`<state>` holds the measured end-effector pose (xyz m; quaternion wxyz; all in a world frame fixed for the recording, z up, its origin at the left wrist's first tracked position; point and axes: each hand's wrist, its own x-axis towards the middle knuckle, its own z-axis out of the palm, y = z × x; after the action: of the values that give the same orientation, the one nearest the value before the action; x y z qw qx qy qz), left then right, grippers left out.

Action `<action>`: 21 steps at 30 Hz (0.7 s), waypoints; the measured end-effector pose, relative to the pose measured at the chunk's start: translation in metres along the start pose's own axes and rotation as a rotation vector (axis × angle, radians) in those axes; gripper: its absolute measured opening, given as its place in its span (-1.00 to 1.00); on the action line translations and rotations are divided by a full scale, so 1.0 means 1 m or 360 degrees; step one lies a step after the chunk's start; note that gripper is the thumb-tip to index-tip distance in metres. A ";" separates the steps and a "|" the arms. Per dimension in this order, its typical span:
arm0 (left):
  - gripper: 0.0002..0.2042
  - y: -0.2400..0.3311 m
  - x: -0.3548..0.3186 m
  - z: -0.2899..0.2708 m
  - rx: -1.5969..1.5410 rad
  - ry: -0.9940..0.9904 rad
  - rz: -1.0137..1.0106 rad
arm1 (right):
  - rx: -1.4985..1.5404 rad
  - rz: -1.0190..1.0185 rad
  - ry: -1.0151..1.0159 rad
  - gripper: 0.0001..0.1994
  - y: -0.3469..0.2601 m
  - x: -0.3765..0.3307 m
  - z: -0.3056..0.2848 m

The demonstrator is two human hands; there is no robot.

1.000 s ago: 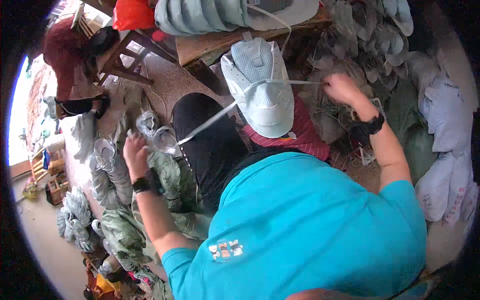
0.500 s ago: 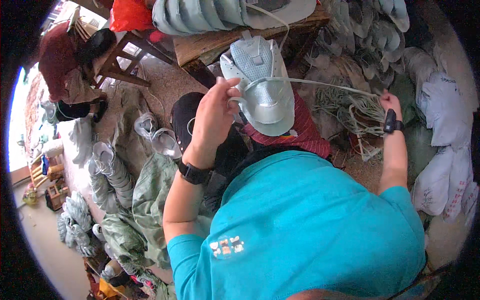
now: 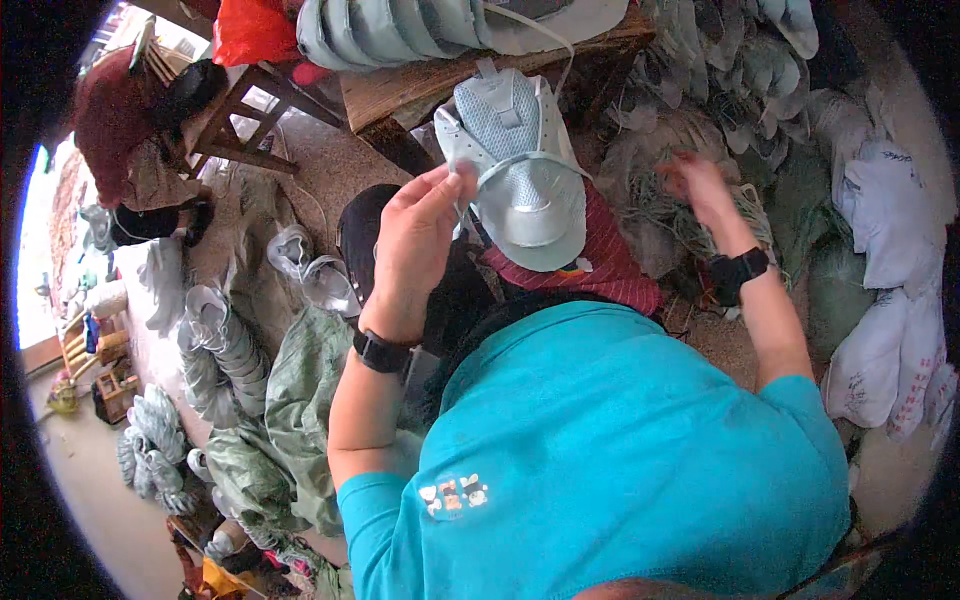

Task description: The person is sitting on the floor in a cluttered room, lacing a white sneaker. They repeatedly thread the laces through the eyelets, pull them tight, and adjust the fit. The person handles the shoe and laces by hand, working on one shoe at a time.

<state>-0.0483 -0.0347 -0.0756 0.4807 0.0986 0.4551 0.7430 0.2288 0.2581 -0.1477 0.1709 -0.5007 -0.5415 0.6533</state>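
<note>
A pale grey-blue shoe upper (image 3: pixel 530 210) with a mesh tongue and toe rests over my lap, its toe toward me. A pale shoelace (image 3: pixel 535 158) crosses the upper below the tongue. At its left edge, my left hand (image 3: pixel 415 235) pinches the shoelace between thumb and fingers. Away to the right, my right hand (image 3: pixel 705 190) hangs in front of a bundle of loose laces (image 3: pixel 755 215). Its fingers are apart and slightly blurred, with no lace seen in them.
More shoe uppers (image 3: pixel 390 35) lie nested on a wooden bench (image 3: pixel 400 90) ahead. Shoe pieces (image 3: pixel 750 70) are heaped at the far right, beside white sacks (image 3: pixel 890 230). Shoes (image 3: pixel 215 350) and green sacking (image 3: pixel 310 410) lie on the left. Another person (image 3: pixel 130 120) bends at the far left.
My right hand has moved left, toward the shoe; the lace stretched between it and the upper no longer shows. My left hand has shifted slightly and still pinches at the upper's left edge.
</note>
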 end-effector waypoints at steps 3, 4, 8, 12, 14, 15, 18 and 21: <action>-0.79 -0.012 0.009 0.010 0.0283 0.0133 0.0228 | -0.0028 -0.0330 -0.0478 -0.78 -0.067 -0.045 0.082; -0.84 -0.015 0.012 0.011 0.0456 0.0107 0.0305 | -0.0067 -0.0414 -0.0587 -0.78 -0.070 -0.045 0.096; -0.81 -0.015 0.007 0.027 0.0806 0.0159 0.0309 | -0.0433 -0.0618 -0.0827 -0.82 -0.084 -0.054 0.133; -0.79 -0.013 0.006 0.029 0.0980 0.0165 0.0185 | -0.0446 -0.0699 -0.0974 -0.84 -0.074 -0.040 0.139; -0.77 -0.013 0.006 0.027 0.1007 0.0233 0.0090 | -0.0456 -0.0640 -0.1013 -0.83 -0.076 -0.037 0.138; -0.76 -0.014 0.006 0.025 0.0995 0.0231 0.0088 | -0.0473 -0.0582 -0.1013 -0.83 -0.080 -0.038 0.138; -0.74 -0.019 0.007 0.019 0.0974 0.0242 0.0084 | -0.0496 -0.0517 -0.1003 -0.80 -0.082 -0.032 0.138; -0.75 -0.020 0.006 0.018 0.0955 0.0285 0.0062 | -0.0819 -0.0745 -0.0869 -0.80 -0.086 -0.030 0.139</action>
<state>-0.0286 -0.0166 -0.0821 0.3740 0.1790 0.6926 0.5902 0.0982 0.1912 -0.0702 0.0347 -0.1999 -0.8106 0.5493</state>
